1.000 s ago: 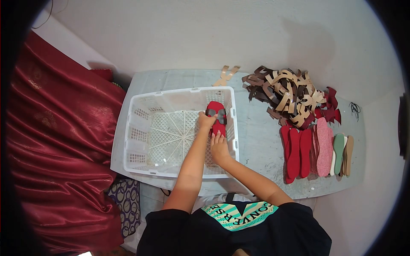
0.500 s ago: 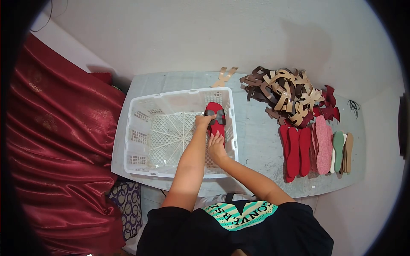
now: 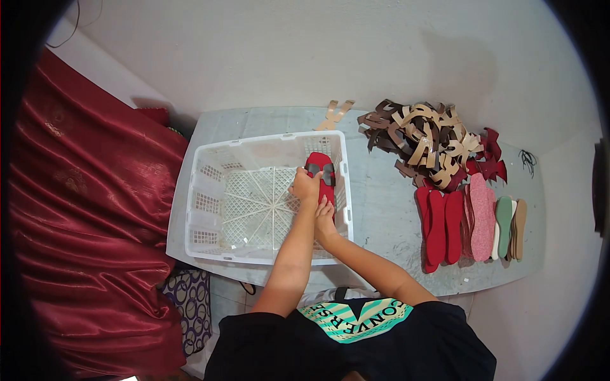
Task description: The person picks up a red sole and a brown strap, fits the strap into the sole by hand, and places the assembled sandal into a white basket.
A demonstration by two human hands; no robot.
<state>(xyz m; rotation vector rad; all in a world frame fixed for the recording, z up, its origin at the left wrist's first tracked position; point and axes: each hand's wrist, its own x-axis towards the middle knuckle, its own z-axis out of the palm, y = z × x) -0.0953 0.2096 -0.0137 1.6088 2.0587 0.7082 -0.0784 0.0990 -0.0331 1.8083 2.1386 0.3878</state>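
Observation:
A red sandal (image 3: 318,160) with a dark strap (image 3: 328,175) lies lengthwise along the right side inside a white plastic crate (image 3: 238,145). Around the strap, near the sandal's middle, my left hand (image 3: 306,185) is closed, its thumb against the dark piece. My right hand (image 3: 325,222) grips the lower end of the sandal, with its fingers over the red surface. The hands partly cover the sole, and its near end is hidden.
The crate stands on a grey table (image 3: 387,238). To the right are a heap of brown and beige straps (image 3: 429,143), dark red straps (image 3: 489,162), red insoles (image 3: 435,228), a pink insole (image 3: 481,219) and a green insole (image 3: 503,225). One beige strap (image 3: 333,115) lies behind the crate.
My left hand has turned and shifted slightly down and right at the strap. My right hand has its fingers closer together on the sandal's lower end. The sandal has hardly moved.

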